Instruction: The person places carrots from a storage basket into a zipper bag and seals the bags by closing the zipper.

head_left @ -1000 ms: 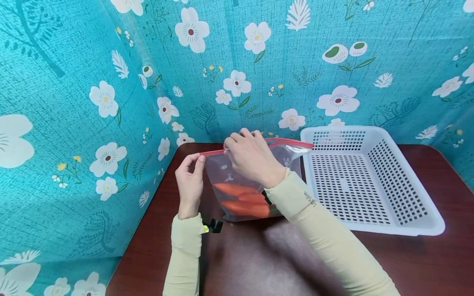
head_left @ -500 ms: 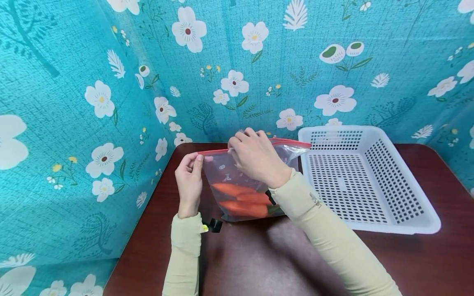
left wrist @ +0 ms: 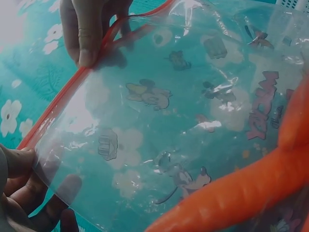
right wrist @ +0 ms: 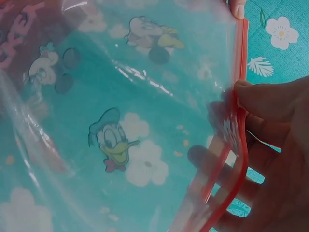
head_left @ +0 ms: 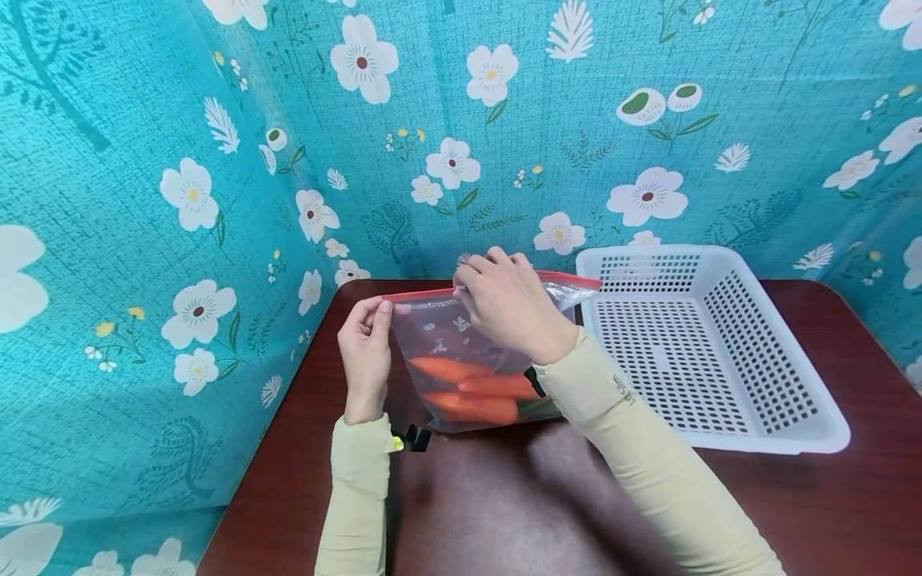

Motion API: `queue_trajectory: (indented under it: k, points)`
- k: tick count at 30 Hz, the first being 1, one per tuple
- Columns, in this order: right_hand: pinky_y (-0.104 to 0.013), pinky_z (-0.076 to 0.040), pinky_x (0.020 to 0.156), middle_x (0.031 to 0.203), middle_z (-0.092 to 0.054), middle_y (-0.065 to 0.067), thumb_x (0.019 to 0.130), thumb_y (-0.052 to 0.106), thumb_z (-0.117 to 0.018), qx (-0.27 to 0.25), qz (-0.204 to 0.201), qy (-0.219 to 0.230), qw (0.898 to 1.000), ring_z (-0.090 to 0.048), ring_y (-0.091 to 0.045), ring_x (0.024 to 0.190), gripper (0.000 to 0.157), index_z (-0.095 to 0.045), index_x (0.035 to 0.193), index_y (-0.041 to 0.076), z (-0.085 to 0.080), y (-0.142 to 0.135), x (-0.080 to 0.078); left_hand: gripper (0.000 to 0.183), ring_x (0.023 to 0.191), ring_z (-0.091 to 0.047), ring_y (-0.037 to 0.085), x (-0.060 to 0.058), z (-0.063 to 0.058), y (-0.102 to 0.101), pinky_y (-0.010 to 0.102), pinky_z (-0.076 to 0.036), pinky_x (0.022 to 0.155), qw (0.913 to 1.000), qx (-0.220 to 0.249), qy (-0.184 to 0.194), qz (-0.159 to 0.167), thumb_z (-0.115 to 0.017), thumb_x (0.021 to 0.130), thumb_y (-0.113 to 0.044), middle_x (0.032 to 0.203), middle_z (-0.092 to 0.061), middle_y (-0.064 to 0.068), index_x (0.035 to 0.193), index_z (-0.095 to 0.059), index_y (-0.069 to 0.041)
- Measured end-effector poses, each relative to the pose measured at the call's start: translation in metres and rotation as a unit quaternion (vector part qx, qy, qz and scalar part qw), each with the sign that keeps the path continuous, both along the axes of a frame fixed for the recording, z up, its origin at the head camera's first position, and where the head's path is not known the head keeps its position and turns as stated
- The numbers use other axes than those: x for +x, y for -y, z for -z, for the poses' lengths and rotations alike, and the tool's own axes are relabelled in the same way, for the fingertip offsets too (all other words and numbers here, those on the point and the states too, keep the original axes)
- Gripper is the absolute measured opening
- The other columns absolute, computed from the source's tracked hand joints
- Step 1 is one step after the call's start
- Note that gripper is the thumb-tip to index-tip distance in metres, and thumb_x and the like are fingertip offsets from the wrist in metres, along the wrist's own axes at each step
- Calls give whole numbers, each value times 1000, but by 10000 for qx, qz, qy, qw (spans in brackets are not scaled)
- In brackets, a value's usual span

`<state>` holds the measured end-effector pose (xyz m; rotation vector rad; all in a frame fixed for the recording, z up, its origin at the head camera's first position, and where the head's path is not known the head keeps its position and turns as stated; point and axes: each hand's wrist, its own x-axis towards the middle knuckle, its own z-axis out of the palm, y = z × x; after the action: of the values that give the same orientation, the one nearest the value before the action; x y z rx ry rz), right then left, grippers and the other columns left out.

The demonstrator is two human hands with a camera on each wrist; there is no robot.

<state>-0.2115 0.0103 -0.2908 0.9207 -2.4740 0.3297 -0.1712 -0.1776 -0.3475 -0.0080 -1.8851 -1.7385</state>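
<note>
A clear zip bag [head_left: 425, 330] with a red zip strip [right wrist: 240, 58] and cartoon prints stands on the table, its top held up. Several orange carrots [head_left: 468, 406] lie in its lower part; one carrot [left wrist: 231, 193] looms large in the left wrist view. At the bag's upper left corner my left hand [head_left: 366, 356] pinches the strip between thumb and fingers. Farther along, my right hand [head_left: 507, 304] grips the same strip, thumb on one side and fingers behind. To the right of that hand, the two red edges stand apart. My right forearm hides part of the bag's right side.
Just right of the bag sits a white perforated plastic basket [head_left: 810, 360] on the dark red-brown table [head_left: 475, 504]. Blue-green flowered cloth [head_left: 403, 96] hangs close behind the table and along its left side.
My right hand has slid a little to the right along the red strip, away from my left hand. The left hand keeps its pinch on the corner. The head view has shifted slightly.
</note>
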Motion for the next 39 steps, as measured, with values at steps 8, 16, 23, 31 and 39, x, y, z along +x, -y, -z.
queue_trajectory:
  k: [8,16,23,31,39]
  points:
    - [-36,-37,71,88,-61,5,89,25,-52,102,157,153,9997,-45,-18,80,11,-62,88,21,0,-6,0,20,76,-61,15,-2,2,0,26,-48,68,9999,97,-77,-35,-54,89,-16,85,-70,9,98,-61,0]
    - [-32,-34,66,86,-60,6,90,25,-51,154,205,225,9994,-42,-17,77,11,-61,88,21,0,-12,-2,21,77,-61,17,-8,10,5,27,-48,65,9997,223,-88,29,-55,88,-20,84,-70,8,98,-61,-3]
    - [-31,-33,64,84,-59,6,90,25,-51,181,269,338,9989,-42,-17,77,11,-61,88,22,1,-16,-2,23,78,-61,17,-16,22,13,26,-48,67,9997,184,-38,-137,-56,87,-25,86,-70,6,100,-61,-6]
    - [-32,-35,65,87,-59,6,90,25,-50,102,278,479,9984,-42,-17,78,12,-62,90,21,2,-22,-3,25,78,-61,17,-15,20,14,26,-47,68,9997,101,-65,-233,-57,87,-26,85,-69,5,100,-62,-6]
    - [-31,-36,64,88,-60,5,90,25,-50,42,295,453,9985,-43,-18,77,14,-63,89,20,3,-28,-3,27,68,-57,13,-16,23,17,27,-45,59,9991,87,76,-407,-57,87,-30,77,-66,-2,99,-62,-8]
